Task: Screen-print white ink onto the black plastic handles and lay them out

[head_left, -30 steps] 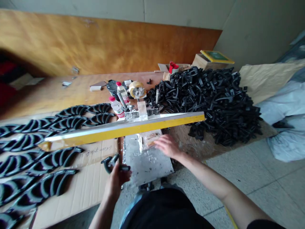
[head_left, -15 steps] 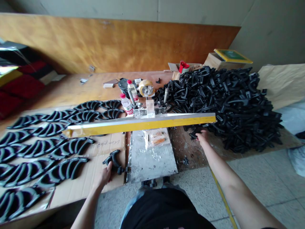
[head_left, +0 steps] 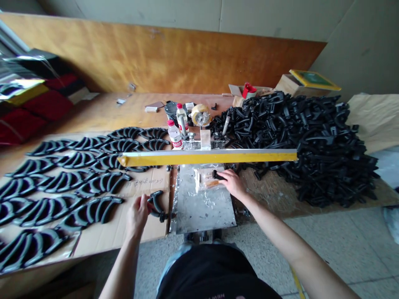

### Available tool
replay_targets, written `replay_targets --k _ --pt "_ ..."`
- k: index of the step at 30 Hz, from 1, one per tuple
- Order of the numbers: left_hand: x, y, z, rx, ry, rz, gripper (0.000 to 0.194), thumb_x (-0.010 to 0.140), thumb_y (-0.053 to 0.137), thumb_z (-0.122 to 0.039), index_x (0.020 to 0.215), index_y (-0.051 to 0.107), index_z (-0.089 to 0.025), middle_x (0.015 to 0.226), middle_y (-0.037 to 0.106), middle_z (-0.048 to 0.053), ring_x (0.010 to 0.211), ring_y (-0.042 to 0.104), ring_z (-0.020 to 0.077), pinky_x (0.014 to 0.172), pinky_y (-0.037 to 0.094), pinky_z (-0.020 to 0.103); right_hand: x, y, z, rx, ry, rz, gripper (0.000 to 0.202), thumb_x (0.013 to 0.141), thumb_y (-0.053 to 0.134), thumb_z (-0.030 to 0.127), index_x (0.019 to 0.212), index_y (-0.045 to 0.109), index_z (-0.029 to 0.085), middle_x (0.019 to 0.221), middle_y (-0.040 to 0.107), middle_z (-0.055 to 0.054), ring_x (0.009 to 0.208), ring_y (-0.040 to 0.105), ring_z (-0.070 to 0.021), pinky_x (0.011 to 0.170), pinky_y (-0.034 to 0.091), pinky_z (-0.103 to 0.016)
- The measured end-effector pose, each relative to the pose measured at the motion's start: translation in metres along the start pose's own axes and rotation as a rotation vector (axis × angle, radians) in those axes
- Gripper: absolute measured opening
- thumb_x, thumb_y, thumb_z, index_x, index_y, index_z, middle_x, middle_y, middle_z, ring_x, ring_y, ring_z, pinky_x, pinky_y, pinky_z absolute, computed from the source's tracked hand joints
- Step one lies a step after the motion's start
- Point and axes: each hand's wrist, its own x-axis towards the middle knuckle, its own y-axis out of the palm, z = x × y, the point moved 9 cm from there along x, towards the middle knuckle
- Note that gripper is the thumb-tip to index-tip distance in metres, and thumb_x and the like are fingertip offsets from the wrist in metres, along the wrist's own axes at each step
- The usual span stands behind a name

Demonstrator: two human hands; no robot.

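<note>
Nearest to me, the person's left hand [head_left: 137, 214] is closed around a black curved plastic handle piece [head_left: 156, 206], which rests on the flat brown cardboard sheet [head_left: 124, 230] at about seven o'clock from the shiny foil-covered metal plate [head_left: 204, 205]. The right hand [head_left: 232, 184] lies over the far part of that plate, its fingers pinching a small black plastic part [head_left: 217, 176] right against a taped orange block [head_left: 208, 179]. Just beyond, a long yellow-edged metal bar [head_left: 207, 158] crosses the bench from nine o'clock to three o'clock. At ten o'clock, rows of black curved handle pieces [head_left: 71, 182] lie spread over the cardboard. Behind the bar stand two clear plastic bottles with red caps [head_left: 177, 128] and a roll of tan tape [head_left: 200, 115]. At two o'clock a large heap of black plastic parts [head_left: 299, 137] covers the wooden bench [head_left: 102, 112].
</note>
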Motion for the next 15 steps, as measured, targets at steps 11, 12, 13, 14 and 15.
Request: replay_targets --k 11,12,13,14,15 --pt "-0.042 0.028 -0.228 -0.565 0.506 0.121 0.041 0.093 0.043 -0.054 0.094 0.063 -0.017 0.061 0.06 -0.001 0.051 0.052 0.0113 0.05 0.042 0.022 0.016 0.057 0.062 -0.271 -0.255 0.266 0.029 0.092 0.06 0.028 0.119 0.067 0.02 0.11 0.067 -0.01 0.107 0.055 -0.0242 0.093 0.045 -0.039" --pt "-0.044 0.031 -0.231 -0.571 0.494 0.159 0.043 0.093 0.043 -0.054 0.097 0.064 -0.017 0.061 0.06 0.0 0.053 0.053 0.012 0.05 0.042 0.022 0.016 0.048 0.057 -0.238 -0.213 0.246 0.03 0.091 0.061 0.027 0.12 0.066 0.021 0.113 0.067 -0.01 0.11 0.055 -0.0246 0.096 0.044 -0.04" --pt "-0.046 0.032 -0.23 -0.558 0.479 0.172 0.044 0.093 0.044 -0.054 0.099 0.065 -0.016 0.064 0.061 0.0 0.056 0.055 0.0128 0.052 0.043 0.022 0.018 0.035 0.047 -0.195 -0.144 0.21 0.031 0.09 0.063 0.027 0.12 0.067 0.022 0.115 0.066 -0.01 0.112 0.055 -0.025 0.099 0.043 -0.041" --pt "-0.047 0.029 -0.224 -0.537 0.456 0.161 0.047 0.092 0.044 -0.056 0.101 0.066 -0.016 0.067 0.063 0.002 0.059 0.057 0.0136 0.054 0.044 0.023 0.02 0.019 0.034 -0.151 -0.06 0.164 0.03 0.089 0.063 0.027 0.119 0.067 0.023 0.116 0.067 -0.009 0.112 0.056 -0.0254 0.101 0.043 -0.042" --pt "-0.048 0.027 -0.216 -0.509 0.423 0.155 0.05 0.092 0.043 -0.059 0.101 0.067 -0.016 0.072 0.065 0.003 0.062 0.058 0.0145 0.056 0.045 0.024 0.022 0.001 0.017 -0.112 0.032 0.111 0.029 0.09 0.061 0.027 0.118 0.067 0.023 0.115 0.067 -0.009 0.112 0.056 -0.0258 0.102 0.043 -0.044"
